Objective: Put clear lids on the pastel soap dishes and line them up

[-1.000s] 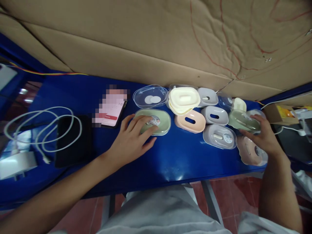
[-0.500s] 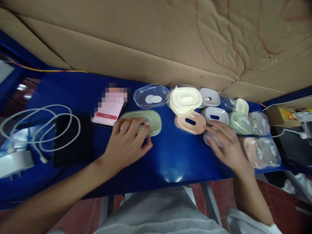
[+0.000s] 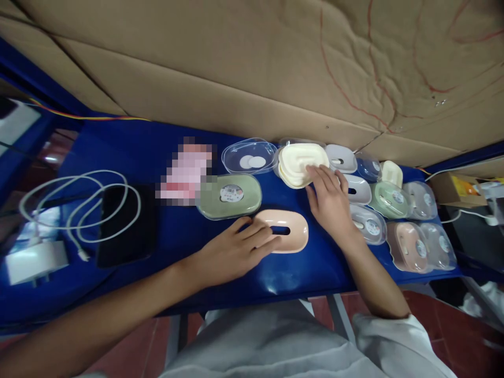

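Note:
A peach oval lid [image 3: 297, 231] with a long slot lies near the front middle of the blue table. My left hand [image 3: 240, 247] rests over its left end, fingers stretched out and touching it. Behind is a green oval box [image 3: 210, 202] under a clear cover with a round label. My right hand [image 3: 333, 202] closes on the front right edge of the top cream lid [image 3: 301, 157] in a stack, thumb below and fingers above. Past that hand stand a grey slotted lid [image 3: 360, 191] and a clear-covered grey box [image 3: 374, 226].
Clear covers [image 3: 246, 157] lie at the back. Packed boxes, green [image 3: 388, 199] and peach [image 3: 409, 247], stand right. Left are a blurred-out phone [image 3: 187, 173], a coiled white cable [image 3: 81, 233], a charger [image 3: 37, 262] and a black flat object [image 3: 122, 231]. Cardboard [image 3: 220, 68] walls the back.
The peach lid has come left and forward, under my left hand, which left the green box. My right hand has moved left to the cream lids. A clear-covered grey box now shows at right.

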The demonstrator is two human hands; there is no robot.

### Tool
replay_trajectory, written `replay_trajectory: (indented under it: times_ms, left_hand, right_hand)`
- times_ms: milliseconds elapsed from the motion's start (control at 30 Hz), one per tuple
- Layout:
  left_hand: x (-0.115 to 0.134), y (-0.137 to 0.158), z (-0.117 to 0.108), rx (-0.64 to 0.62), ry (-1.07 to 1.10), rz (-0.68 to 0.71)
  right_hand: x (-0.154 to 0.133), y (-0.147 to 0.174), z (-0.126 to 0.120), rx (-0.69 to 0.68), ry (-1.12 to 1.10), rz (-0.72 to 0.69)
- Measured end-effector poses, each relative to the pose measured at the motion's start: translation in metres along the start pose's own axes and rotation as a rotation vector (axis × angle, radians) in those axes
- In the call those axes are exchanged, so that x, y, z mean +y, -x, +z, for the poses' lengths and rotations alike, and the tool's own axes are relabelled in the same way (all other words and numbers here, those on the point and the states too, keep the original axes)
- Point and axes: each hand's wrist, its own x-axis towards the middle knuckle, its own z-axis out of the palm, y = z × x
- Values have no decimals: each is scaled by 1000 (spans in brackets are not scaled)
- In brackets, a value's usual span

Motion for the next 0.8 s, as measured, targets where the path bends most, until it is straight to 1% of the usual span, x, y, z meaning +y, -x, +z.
replay_trajectory:
  times_ms: [100, 167, 233, 300, 367, 400, 467, 500, 600, 633, 700, 800]
  left_hand:
    - [-3, 0, -7, -13, -4, 6]
    - [-4, 2, -8, 20, -18, -1]
    - [-5, 3, -6, 80, -19, -14]
    - [-5, 4, -3, 103, -28, -23]
    - [-5, 4, 0, 71, -39, -34]
    - [-5, 4, 1, 51, -36, -41]
    - [-4, 3, 1, 51, -7, -65]
    - [-3, 3, 0, 76, 21, -85]
    - [2, 1, -5, 231, 169, -173]
    - [3, 0, -7, 288, 223, -187]
    - [6, 0, -11, 370, 274, -160]
    - [7, -1, -13, 415, 205, -81]
  right_hand:
    - [5, -2, 7, 52, 34, -10]
    - [2, 5, -1, 100, 6, -44]
    - [-5, 17, -18, 111, -30, -65]
    - [-15, 34, -38, 57, -57, -103]
    - [-26, 55, -52, -30, -83, -192]
    - [-33, 68, -55, -68, -105, -245]
    - [-45, 98, -53, -98, -176, -339]
    - [-51, 114, -49, -97, -215, -365]
    - [-61, 149, -32, -100, -266, -383]
    - [-61, 155, -27, -106, -256, -372]
    - [-60, 155, -22, -109, -226, -357]
    - [-55, 140, -22, -29, -209, -409]
